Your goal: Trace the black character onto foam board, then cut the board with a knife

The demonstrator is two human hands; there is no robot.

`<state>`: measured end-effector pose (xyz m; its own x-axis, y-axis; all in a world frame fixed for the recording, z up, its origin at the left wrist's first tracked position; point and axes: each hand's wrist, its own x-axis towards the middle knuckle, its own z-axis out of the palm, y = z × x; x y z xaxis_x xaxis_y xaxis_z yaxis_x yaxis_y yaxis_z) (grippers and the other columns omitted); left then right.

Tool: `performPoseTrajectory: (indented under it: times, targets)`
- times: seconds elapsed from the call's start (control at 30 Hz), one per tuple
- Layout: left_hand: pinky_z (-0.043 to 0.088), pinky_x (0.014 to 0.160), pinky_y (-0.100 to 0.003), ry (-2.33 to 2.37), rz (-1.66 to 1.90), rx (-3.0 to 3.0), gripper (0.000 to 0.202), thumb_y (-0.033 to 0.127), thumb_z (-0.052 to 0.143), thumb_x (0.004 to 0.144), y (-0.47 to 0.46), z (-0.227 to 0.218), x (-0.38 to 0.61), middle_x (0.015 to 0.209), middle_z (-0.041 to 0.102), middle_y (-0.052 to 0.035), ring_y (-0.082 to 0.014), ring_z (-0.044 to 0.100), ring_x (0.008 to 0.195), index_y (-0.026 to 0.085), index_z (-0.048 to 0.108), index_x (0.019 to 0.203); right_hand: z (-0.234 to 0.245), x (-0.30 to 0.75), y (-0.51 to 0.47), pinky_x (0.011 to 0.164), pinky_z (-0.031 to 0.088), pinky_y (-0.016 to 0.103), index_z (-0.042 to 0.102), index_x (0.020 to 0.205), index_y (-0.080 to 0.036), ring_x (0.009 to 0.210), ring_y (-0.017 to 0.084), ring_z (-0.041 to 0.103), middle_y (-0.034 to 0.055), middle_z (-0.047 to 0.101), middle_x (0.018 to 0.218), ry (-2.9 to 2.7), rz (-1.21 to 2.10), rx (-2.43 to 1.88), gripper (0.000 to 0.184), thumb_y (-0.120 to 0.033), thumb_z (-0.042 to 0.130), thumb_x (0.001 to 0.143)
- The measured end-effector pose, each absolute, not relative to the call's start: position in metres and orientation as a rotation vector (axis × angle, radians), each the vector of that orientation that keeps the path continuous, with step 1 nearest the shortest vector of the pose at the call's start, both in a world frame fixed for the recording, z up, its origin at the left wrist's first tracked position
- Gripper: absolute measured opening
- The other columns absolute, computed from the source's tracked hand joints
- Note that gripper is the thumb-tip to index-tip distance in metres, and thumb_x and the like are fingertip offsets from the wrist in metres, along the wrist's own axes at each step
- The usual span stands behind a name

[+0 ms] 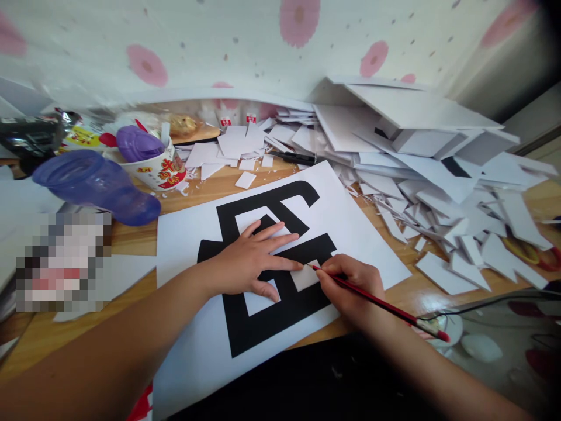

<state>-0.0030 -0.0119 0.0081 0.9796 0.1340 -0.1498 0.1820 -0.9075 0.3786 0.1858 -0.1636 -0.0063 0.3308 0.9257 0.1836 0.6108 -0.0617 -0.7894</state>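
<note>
A white sheet of paper (pixel 184 351) with a large black printed character (pixel 245 333) lies on the wooden table. Spread flat across the character is my left hand (pixel 256 257), pressing the sheet with its fingers apart. My right hand (pixel 350 283) grips a red and black pencil (pixel 377 301) with an eraser at its upper end. The pencil's point touches or nearly touches the upper edge of a small white foam-board piece (pixel 304 278), which sits in an opening of the character. My left index fingertip rests by that piece, close to the pencil tip.
Cut white board scraps (pixel 442 272) heap up at the right, near scissors (pixel 521 248). Behind stands a stack of boards (pixel 421 111); a black pen (pixel 298 158) lies among scraps. At left are a blue boot-shaped container (pixel 100 184) and a paper cup (pixel 160 169).
</note>
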Motion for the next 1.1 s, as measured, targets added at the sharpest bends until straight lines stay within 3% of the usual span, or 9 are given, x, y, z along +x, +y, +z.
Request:
performPoseTrajectory:
  times: [1.1]
  targets:
    - [0.000, 0.108, -0.065, 0.245, -0.275, 2.738, 0.063, 0.065, 0.055, 0.078, -0.0141, 0.0154, 0.0005, 0.157, 0.018, -0.0019, -0.0365, 0.005, 0.144, 0.047, 0.040, 0.136, -0.0062, 0.1911, -0.1624, 0.045, 0.039, 0.022, 0.056, 0.058, -0.020, 0.051, 0.012, 0.054, 0.0014, 0.062, 0.059, -1.217, 0.551, -1.812, 0.018, -0.026, 0.060, 0.074]
